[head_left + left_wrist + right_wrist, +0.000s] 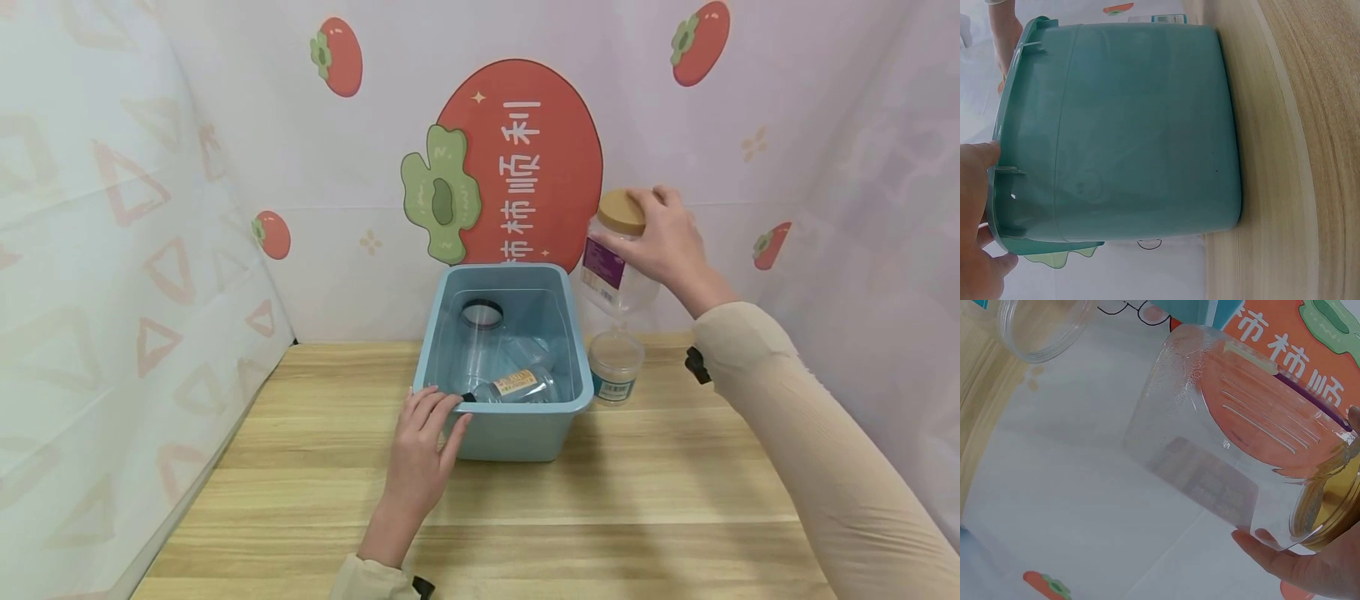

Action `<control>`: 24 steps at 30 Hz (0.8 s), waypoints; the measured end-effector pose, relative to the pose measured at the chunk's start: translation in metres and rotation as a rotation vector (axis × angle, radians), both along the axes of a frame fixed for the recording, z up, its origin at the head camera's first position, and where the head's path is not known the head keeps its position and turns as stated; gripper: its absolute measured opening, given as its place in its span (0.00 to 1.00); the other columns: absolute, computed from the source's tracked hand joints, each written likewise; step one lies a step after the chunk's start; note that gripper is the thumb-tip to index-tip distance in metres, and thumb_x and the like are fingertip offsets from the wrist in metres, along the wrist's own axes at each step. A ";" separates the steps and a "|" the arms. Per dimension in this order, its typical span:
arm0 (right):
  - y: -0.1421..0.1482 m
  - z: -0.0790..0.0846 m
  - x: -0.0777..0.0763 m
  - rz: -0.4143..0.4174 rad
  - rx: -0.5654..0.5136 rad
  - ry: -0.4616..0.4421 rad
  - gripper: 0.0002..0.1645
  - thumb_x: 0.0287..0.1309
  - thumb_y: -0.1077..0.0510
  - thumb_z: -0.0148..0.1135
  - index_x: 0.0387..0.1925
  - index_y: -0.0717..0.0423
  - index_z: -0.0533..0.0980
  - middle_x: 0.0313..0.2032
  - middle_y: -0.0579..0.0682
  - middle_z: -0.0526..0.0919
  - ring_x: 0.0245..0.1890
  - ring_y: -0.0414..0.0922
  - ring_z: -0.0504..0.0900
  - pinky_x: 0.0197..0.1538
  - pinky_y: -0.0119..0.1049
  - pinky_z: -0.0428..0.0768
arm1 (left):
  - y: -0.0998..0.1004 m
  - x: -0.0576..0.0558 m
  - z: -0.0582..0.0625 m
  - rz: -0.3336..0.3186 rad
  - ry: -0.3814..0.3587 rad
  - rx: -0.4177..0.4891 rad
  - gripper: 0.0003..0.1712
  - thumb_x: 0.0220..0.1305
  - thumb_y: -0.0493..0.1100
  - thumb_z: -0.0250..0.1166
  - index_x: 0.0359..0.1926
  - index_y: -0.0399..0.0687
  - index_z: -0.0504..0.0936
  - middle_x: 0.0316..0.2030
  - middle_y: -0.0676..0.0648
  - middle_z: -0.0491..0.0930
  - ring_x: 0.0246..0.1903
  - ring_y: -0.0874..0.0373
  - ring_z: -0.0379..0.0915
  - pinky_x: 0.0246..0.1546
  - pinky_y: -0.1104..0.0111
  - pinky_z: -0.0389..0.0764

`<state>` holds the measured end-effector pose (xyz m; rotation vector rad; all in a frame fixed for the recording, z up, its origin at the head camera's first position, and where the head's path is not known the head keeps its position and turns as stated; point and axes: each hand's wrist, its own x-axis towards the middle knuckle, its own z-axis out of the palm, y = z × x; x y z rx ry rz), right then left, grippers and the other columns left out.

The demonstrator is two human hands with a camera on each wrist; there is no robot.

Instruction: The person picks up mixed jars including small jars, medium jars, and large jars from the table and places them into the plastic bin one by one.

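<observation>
My right hand (663, 237) grips a clear plastic jar (626, 279) by its yellow lid, holding it in the air right of the blue bin. A purple label wraps part of the jar; in the right wrist view the jar (1210, 425) looks see-through and has nothing inside. My left hand (422, 442) holds the near left corner of the blue plastic bin (510, 437), fingers over the rim and thumb outside. Inside the bin lie a bottle with an orange label (517, 383) and a clear jar with a black rim (482, 314).
A small clear tub (615, 367) with a teal label stands on the wooden table (337, 500), close to the bin's right side and under the raised jar. White curtains printed with persimmons (517, 158) hang behind the table and along both sides.
</observation>
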<state>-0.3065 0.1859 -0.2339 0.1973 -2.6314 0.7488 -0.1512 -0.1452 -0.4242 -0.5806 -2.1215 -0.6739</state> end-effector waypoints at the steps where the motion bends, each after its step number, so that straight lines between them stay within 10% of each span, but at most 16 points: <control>1: 0.000 0.000 0.000 0.000 -0.001 -0.002 0.51 0.65 0.33 0.65 0.80 0.54 0.62 0.76 0.67 0.59 0.66 0.67 0.67 0.62 0.67 0.76 | 0.000 0.000 0.000 0.000 0.000 0.000 0.15 0.61 0.36 0.77 0.47 0.35 0.86 0.44 0.41 0.85 0.57 0.40 0.78 0.63 0.31 0.74; 24: -0.010 -0.002 0.000 0.009 -0.012 0.002 0.52 0.64 0.33 0.67 0.80 0.53 0.61 0.76 0.67 0.59 0.68 0.67 0.67 0.63 0.68 0.79 | 0.000 0.000 0.000 0.001 0.000 0.002 0.16 0.60 0.36 0.77 0.48 0.35 0.86 0.44 0.41 0.85 0.57 0.40 0.78 0.64 0.31 0.73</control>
